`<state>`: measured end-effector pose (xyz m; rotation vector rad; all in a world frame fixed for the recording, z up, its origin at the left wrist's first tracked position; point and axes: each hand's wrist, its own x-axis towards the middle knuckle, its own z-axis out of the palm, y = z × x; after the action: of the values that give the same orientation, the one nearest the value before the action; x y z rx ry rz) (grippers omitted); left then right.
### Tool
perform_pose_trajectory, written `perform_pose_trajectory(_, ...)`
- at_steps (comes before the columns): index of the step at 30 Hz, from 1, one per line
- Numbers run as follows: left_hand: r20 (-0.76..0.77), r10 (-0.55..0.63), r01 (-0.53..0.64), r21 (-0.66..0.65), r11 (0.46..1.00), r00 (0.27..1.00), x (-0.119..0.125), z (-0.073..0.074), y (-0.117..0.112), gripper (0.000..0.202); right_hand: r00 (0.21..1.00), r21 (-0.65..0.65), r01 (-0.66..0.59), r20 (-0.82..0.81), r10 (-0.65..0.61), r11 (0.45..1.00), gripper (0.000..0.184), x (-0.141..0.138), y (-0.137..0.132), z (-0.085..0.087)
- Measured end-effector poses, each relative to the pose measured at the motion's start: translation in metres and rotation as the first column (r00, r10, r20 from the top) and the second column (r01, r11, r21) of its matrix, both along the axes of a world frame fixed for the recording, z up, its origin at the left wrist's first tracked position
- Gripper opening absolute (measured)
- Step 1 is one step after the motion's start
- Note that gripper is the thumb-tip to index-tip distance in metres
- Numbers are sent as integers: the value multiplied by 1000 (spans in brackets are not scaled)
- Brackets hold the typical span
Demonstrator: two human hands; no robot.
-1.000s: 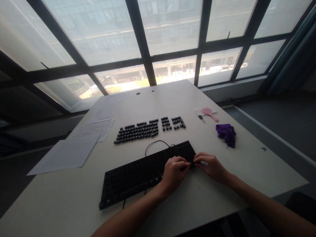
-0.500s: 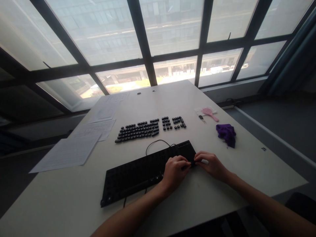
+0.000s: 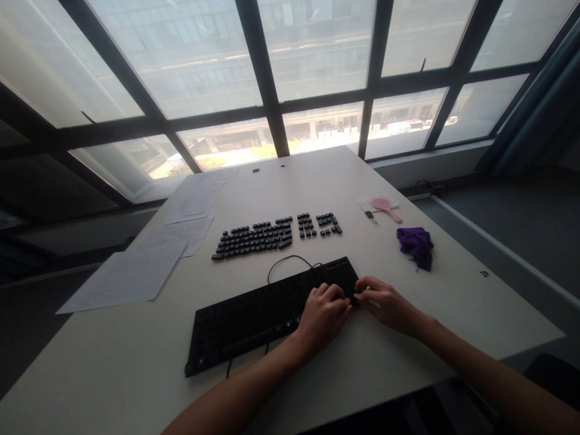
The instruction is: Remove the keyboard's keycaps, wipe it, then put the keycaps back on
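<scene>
A black keyboard base (image 3: 254, 317) with its keycaps taken off lies near the table's front edge, its cable looping behind it. My left hand (image 3: 322, 315) rests curled on the keyboard's right end, fingers pressed to it. My right hand (image 3: 385, 303) is pinched at the keyboard's right front corner, around a small thing with a white tip that I cannot make out. The removed black keycaps (image 3: 272, 232) lie in neat rows on the table beyond the keyboard.
White table (image 3: 113, 362) by a large window. Paper sheets (image 3: 136, 272) lie at the left. A pink brush (image 3: 385, 206) and small dark tool sit at the right, with a purple cloth (image 3: 415, 244) nearer. Floor drops off at the right.
Both hands have shifted slightly along the keyboard's right end; my left hand's fingers have moved up onto the keyboard. The view has tilted a little.
</scene>
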<state>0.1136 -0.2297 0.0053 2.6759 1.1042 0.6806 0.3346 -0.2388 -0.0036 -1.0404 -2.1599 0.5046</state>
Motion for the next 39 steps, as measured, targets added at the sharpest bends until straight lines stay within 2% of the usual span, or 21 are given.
perform_pose_trajectory(8,1,35,-35,-24,999,999,3,4,0,21,1000,-6,-8,8,8,1000,20,1,-5,2)
perform_pose_trajectory(11,21,58,-56,-61,997,998,4,8,-1,19,999,-68,21,-27,-23,997,14,0,9,12)
perform_pose_trajectory(12,34,62,-59,-63,996,998,4,10,-1,17,996,-76,77,-42,-80,994,13,-2,20,17)
perform_pose_trajectory(14,58,60,-58,-41,997,996,4,13,-2,16,958,-70,279,-47,-283,958,14,-7,51,25)
perform_pose_trajectory(15,62,54,-53,-24,998,997,4,14,-2,17,917,-56,397,-18,-399,916,14,-11,70,29)
perform_pose_trajectory(17,44,36,-36,1,999,998,4,16,-2,19,838,-62,539,138,-528,840,16,-21,110,33)
perform_pose_trajectory(18,22,22,-22,5,1000,1000,4,16,-2,20,792,-60,591,232,-565,804,18,-26,128,33)
perform_pose_trajectory(20,-41,-12,12,5,1000,999,4,15,-2,26,762,-64,618,294,-577,783,17,-34,156,29)
perform_pose_trajectory(23,-133,-59,61,6,998,989,5,12,-2,38,739,-75,636,349,-577,768,17,-43,178,20)
perform_pose_trajectory(28,-182,-60,65,22,998,982,6,9,-3,36,707,-75,654,413,-574,753,17,-51,183,12)
perform_pose_trajectory(34,-168,-83,90,34,995,982,6,11,-3,35,676,-46,690,397,-621,722,17,-50,179,24)
perform_pose_trajectory(36,-163,-94,100,31,994,982,5,11,-3,37,664,-25,705,375,-647,709,19,-42,165,31)
perform_pose_trajectory(39,-146,-98,102,24,994,984,4,10,-2,37,681,-29,710,287,-674,704,25,-26,120,33)
